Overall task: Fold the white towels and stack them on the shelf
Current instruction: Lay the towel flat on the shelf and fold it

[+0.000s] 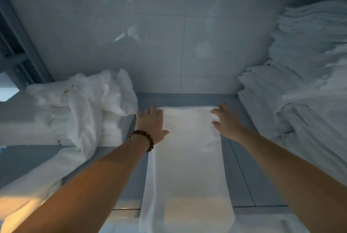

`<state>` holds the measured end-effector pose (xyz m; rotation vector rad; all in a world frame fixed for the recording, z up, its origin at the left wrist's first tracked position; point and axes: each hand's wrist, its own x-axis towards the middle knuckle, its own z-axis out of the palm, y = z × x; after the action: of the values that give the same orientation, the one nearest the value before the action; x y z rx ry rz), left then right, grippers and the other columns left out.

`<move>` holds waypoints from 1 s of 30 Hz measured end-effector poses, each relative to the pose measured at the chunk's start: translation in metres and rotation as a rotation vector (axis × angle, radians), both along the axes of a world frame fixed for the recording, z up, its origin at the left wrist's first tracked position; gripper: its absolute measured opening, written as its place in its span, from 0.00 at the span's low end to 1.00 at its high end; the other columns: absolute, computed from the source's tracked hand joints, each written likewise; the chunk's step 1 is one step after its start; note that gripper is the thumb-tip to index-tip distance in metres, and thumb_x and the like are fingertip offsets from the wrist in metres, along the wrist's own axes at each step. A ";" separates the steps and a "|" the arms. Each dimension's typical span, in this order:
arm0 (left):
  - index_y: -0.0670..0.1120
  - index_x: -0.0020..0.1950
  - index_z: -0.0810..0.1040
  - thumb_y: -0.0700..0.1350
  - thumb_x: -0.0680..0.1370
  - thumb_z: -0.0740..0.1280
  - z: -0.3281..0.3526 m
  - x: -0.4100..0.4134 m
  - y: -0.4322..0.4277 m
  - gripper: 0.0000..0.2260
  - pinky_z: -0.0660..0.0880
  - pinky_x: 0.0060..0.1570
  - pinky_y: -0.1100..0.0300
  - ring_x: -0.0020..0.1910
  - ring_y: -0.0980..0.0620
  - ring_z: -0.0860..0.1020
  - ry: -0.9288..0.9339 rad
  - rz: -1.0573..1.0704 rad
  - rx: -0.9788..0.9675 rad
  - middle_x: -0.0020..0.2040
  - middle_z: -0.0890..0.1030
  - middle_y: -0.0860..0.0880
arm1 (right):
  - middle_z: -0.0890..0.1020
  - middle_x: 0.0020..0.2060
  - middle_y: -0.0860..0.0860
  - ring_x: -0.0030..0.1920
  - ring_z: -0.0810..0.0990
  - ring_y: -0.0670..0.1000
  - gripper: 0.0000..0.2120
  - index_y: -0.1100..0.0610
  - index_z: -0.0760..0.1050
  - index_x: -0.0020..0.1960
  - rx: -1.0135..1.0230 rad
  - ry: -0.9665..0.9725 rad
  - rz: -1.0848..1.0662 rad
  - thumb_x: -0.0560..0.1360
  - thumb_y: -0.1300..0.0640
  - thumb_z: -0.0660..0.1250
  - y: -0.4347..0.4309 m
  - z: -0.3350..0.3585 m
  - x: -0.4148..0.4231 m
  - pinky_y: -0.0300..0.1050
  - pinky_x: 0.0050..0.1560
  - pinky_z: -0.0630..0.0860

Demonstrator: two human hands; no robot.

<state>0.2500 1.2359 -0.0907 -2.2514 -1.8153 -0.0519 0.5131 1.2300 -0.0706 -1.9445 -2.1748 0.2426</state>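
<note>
Towel [187, 167], white and folded into a long narrow strip, lies flat on the grey-blue bench [238, 167], running from 6 o'clock up through the middle, its far end square and its near end hanging over the front edge out of sight. The left grip [150, 125] lies spread and flat, palm down, on the far left corner, with a brown bead bracelet [144, 138] at the wrist. The right grip [225, 121] is at the far right corner, fingers hooked over the cloth and thumb against the side edge, pinching it. At 9 o'clock a loose heap of white towels [75, 105] sits rumpled on the bench, one length trailing down toward 7 o'clock. At 3 o'clock a tall stack of folded towels [300, 91] rises, edges layered, just beside the right forearm. Behind, from 10 to 2 o'clock, stands a glossy tiled wall [169, 35] carrying pale reflections. A grey metal frame [16, 48] slants at 10 o'clock. The light is dim and bluish, save a warm patch on the left forearm and the cloth near 8 o'clock. The stack is cut off at the right and its top blurs together, so its layers cannot be counted.
</note>
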 end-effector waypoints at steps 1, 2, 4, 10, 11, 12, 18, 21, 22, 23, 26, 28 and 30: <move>0.46 0.68 0.64 0.65 0.71 0.64 -0.011 0.000 0.006 0.33 0.65 0.61 0.43 0.62 0.44 0.69 0.009 -0.003 -0.017 0.65 0.68 0.44 | 0.63 0.66 0.58 0.56 0.75 0.59 0.21 0.60 0.67 0.68 -0.024 -0.007 -0.003 0.77 0.57 0.64 0.006 -0.010 -0.001 0.46 0.59 0.70; 0.46 0.68 0.63 0.65 0.70 0.65 -0.022 0.000 0.014 0.34 0.64 0.63 0.42 0.63 0.43 0.68 0.019 -0.009 -0.034 0.66 0.67 0.44 | 0.62 0.66 0.58 0.56 0.75 0.59 0.22 0.60 0.67 0.69 -0.041 -0.015 -0.005 0.77 0.57 0.64 0.013 -0.019 -0.002 0.46 0.58 0.69; 0.46 0.69 0.61 0.64 0.69 0.67 -0.045 -0.002 0.030 0.36 0.62 0.64 0.42 0.65 0.43 0.66 0.031 -0.026 -0.071 0.68 0.65 0.43 | 0.61 0.67 0.58 0.57 0.75 0.59 0.22 0.61 0.66 0.69 -0.064 -0.023 -0.008 0.77 0.57 0.64 0.025 -0.040 -0.002 0.46 0.58 0.69; 0.49 0.72 0.59 0.55 0.73 0.68 -0.105 -0.010 0.067 0.32 0.56 0.69 0.45 0.72 0.45 0.59 -0.084 -0.085 -0.225 0.74 0.57 0.44 | 0.57 0.70 0.57 0.65 0.69 0.59 0.23 0.61 0.65 0.69 -0.111 -0.099 -0.031 0.76 0.54 0.64 0.053 -0.100 -0.001 0.51 0.64 0.70; 0.48 0.73 0.58 0.53 0.75 0.67 -0.113 -0.011 0.070 0.31 0.55 0.70 0.46 0.73 0.45 0.56 -0.102 -0.093 -0.240 0.75 0.55 0.44 | 0.55 0.71 0.57 0.66 0.67 0.59 0.24 0.61 0.64 0.69 -0.127 -0.120 -0.033 0.77 0.53 0.63 0.055 -0.108 -0.001 0.51 0.65 0.69; 0.47 0.74 0.55 0.52 0.76 0.66 -0.119 -0.012 0.072 0.31 0.53 0.71 0.46 0.74 0.45 0.53 -0.115 -0.091 -0.249 0.76 0.52 0.43 | 0.53 0.72 0.57 0.69 0.64 0.60 0.25 0.60 0.62 0.70 -0.145 -0.157 -0.035 0.77 0.51 0.62 0.057 -0.117 -0.001 0.52 0.67 0.66; 0.45 0.77 0.43 0.55 0.81 0.52 -0.132 0.014 0.050 0.29 0.42 0.73 0.44 0.75 0.43 0.39 -0.120 -0.102 -0.149 0.76 0.38 0.41 | 0.34 0.75 0.54 0.76 0.37 0.59 0.31 0.50 0.46 0.77 -0.077 -0.355 -0.029 0.78 0.38 0.49 0.039 -0.141 -0.020 0.63 0.73 0.41; 0.53 0.77 0.44 0.63 0.78 0.46 -0.148 0.030 0.028 0.30 0.40 0.72 0.43 0.75 0.43 0.37 -0.133 -0.242 -0.241 0.77 0.38 0.44 | 0.34 0.75 0.51 0.75 0.33 0.57 0.30 0.43 0.41 0.76 -0.105 -0.300 0.036 0.78 0.35 0.43 0.016 -0.155 -0.045 0.65 0.72 0.37; 0.55 0.76 0.43 0.65 0.78 0.44 -0.153 0.032 0.024 0.30 0.40 0.72 0.43 0.75 0.42 0.37 -0.131 -0.243 -0.269 0.77 0.38 0.45 | 0.34 0.75 0.51 0.75 0.32 0.57 0.29 0.41 0.39 0.75 -0.134 -0.292 0.037 0.78 0.35 0.42 0.010 -0.160 -0.050 0.65 0.72 0.36; 0.57 0.76 0.42 0.66 0.77 0.42 -0.159 0.032 0.022 0.30 0.40 0.73 0.43 0.75 0.42 0.37 -0.134 -0.224 -0.290 0.77 0.39 0.45 | 0.34 0.76 0.51 0.75 0.32 0.57 0.29 0.40 0.37 0.75 -0.159 -0.292 0.028 0.77 0.34 0.41 0.006 -0.165 -0.054 0.65 0.72 0.36; 0.60 0.75 0.40 0.71 0.72 0.37 -0.171 0.026 0.027 0.33 0.39 0.73 0.43 0.75 0.40 0.38 -0.157 -0.149 -0.274 0.77 0.39 0.44 | 0.36 0.76 0.51 0.75 0.34 0.58 0.29 0.37 0.36 0.74 -0.163 -0.260 -0.036 0.76 0.33 0.38 0.008 -0.175 -0.057 0.64 0.72 0.35; 0.62 0.75 0.40 0.73 0.69 0.34 -0.175 0.021 0.036 0.35 0.38 0.73 0.43 0.75 0.40 0.38 -0.181 -0.134 -0.249 0.77 0.40 0.44 | 0.38 0.76 0.51 0.76 0.35 0.58 0.29 0.36 0.36 0.74 -0.120 -0.251 -0.051 0.75 0.32 0.37 0.014 -0.181 -0.057 0.64 0.72 0.35; 0.63 0.74 0.40 0.74 0.67 0.33 -0.178 0.019 0.047 0.37 0.38 0.72 0.45 0.75 0.41 0.38 -0.202 -0.126 -0.243 0.77 0.40 0.43 | 0.39 0.77 0.51 0.76 0.37 0.58 0.30 0.36 0.37 0.74 -0.086 -0.247 -0.048 0.74 0.31 0.36 0.022 -0.187 -0.056 0.65 0.72 0.35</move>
<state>0.2686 1.2830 -0.2685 -2.6138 -1.8626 -0.0889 0.4569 1.2524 -0.2574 -2.1738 -2.2972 0.0934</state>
